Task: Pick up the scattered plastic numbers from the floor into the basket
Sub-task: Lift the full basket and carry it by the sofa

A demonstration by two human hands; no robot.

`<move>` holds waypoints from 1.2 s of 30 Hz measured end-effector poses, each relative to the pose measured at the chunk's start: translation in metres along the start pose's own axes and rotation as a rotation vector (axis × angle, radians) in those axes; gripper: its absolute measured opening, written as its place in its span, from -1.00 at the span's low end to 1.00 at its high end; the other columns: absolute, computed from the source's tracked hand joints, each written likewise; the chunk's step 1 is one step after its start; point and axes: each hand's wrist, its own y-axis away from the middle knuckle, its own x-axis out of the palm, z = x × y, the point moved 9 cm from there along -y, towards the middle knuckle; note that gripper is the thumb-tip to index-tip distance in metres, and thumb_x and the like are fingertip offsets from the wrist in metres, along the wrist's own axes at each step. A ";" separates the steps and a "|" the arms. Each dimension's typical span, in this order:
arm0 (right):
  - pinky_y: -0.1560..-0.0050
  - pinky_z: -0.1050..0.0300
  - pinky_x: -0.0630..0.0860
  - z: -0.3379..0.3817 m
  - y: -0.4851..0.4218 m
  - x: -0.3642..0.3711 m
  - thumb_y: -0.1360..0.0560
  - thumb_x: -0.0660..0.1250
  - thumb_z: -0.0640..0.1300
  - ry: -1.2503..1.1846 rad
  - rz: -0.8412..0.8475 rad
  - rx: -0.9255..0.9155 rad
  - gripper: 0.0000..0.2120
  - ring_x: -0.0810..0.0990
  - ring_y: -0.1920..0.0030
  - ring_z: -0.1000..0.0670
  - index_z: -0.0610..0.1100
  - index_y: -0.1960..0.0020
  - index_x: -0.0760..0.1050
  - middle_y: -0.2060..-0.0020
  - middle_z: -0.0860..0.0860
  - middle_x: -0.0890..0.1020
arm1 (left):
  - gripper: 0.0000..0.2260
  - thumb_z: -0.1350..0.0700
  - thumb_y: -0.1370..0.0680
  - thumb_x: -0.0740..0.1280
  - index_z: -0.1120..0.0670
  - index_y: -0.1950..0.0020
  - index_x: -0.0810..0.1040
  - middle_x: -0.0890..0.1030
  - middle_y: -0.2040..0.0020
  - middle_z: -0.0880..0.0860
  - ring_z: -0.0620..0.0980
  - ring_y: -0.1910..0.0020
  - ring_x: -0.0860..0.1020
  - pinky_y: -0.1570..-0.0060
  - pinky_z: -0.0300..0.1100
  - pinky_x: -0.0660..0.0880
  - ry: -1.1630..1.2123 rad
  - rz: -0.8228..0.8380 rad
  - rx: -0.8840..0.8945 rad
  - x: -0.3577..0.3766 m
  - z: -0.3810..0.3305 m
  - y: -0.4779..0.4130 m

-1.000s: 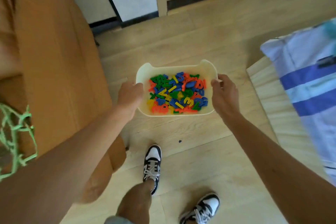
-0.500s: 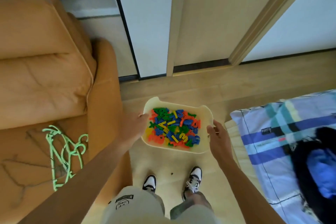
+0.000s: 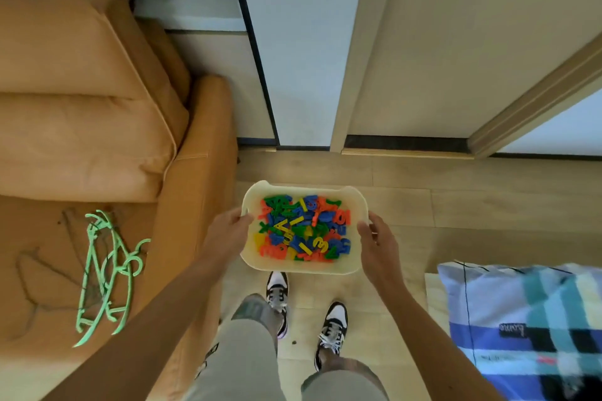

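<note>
While both hands carry it, the basket (image 3: 303,270) hangs level above the floor (image 3: 456,205), just ahead of the shoes (image 3: 277,290). Left hand (image 3: 228,234) grips its left short edge and right hand (image 3: 379,244) grips the right one, so the long axis runs hand to hand. Plastic numbers (image 3: 303,228) piled inside, none seen loose on the floor. Sofa (image 3: 195,192) arm just beside left hand, blanket (image 3: 527,319) near on the right. Open floor ahead, so set-down probably goes forward.
</note>
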 end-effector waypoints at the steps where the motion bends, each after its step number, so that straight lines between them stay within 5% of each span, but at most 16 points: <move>1: -0.10 -0.12 0.58 0.004 -0.014 0.004 -0.49 0.12 0.27 0.008 0.010 -0.002 -0.42 0.61 -0.05 -0.05 0.00 -0.39 0.44 -0.11 -0.03 0.61 | -0.74 0.05 -0.59 0.22 0.03 0.30 0.48 0.56 0.31 -0.03 -0.05 0.29 0.51 0.27 -0.18 0.36 0.010 0.002 -0.019 0.002 -0.001 -0.014; 7: 0.02 -0.15 0.62 0.015 -0.088 0.034 -0.63 0.20 0.04 0.051 0.025 0.029 -0.72 0.63 0.08 -0.03 0.01 -0.31 0.44 0.08 0.01 0.60 | -0.80 0.10 -0.61 0.23 0.06 0.18 0.55 0.52 0.35 -0.02 -0.04 0.33 0.49 0.35 -0.20 0.33 0.077 -0.011 -0.074 0.017 -0.009 -0.097; 13: 0.04 -0.11 0.61 -0.006 -0.184 0.084 -0.64 0.22 0.02 0.098 0.040 0.099 -0.72 0.63 0.11 -0.04 -0.07 -0.28 0.45 0.13 0.03 0.60 | -0.87 0.20 -0.62 0.20 0.12 -0.07 0.54 0.46 0.32 0.00 -0.09 0.34 0.42 0.40 -0.29 0.31 0.094 0.056 -0.098 0.056 0.001 -0.218; 16: 0.07 0.04 0.55 -0.040 -0.251 0.119 -0.64 0.22 0.00 0.099 0.048 0.117 -0.72 0.61 0.11 0.02 -0.07 -0.30 0.46 0.09 0.02 0.60 | -0.88 0.11 -0.50 0.29 0.12 0.04 0.56 0.52 0.28 0.13 0.01 0.31 0.43 0.29 -0.23 0.33 0.092 0.069 -0.170 0.085 0.034 -0.290; 19: 0.20 0.18 0.47 -0.095 -0.329 0.165 -0.63 0.22 -0.02 0.127 0.079 0.123 -0.73 0.59 0.13 0.13 -0.05 -0.30 0.46 0.06 0.00 0.61 | -0.85 -0.04 -0.23 0.27 0.02 0.37 0.49 0.52 0.33 0.11 0.25 0.19 0.50 0.13 -0.08 0.34 0.088 0.061 -0.205 0.130 0.109 -0.387; 25: 0.23 0.20 0.44 -0.185 -0.458 0.239 -0.55 0.34 -0.05 0.218 0.117 0.119 -0.70 0.59 0.15 0.06 -0.03 -0.26 0.46 0.08 0.00 0.60 | -0.80 0.04 -0.41 0.28 0.09 0.39 0.44 0.50 0.36 0.05 0.19 0.23 0.51 0.25 -0.12 0.36 0.043 -0.025 -0.188 0.196 0.155 -0.516; 30: 0.28 0.24 0.40 -0.239 -0.553 0.289 -0.52 0.38 -0.07 0.220 0.115 0.103 -0.68 0.56 0.18 0.14 -0.01 -0.25 0.46 0.10 0.04 0.58 | -0.87 0.07 -0.53 0.26 0.08 0.14 0.55 0.56 0.23 0.07 0.08 0.21 0.50 0.25 -0.15 0.35 0.008 -0.083 -0.155 0.244 0.180 -0.619; 36: 0.23 0.19 0.43 -0.259 -0.636 0.323 -0.50 0.39 -0.08 0.254 0.131 0.044 -0.66 0.61 0.07 0.00 -0.03 -0.26 0.46 0.05 0.01 0.60 | -0.75 0.06 -0.54 0.23 0.05 -0.15 0.58 0.63 0.02 0.15 0.12 0.08 0.59 0.15 -0.09 0.47 0.023 -0.078 -0.164 0.279 0.192 -0.699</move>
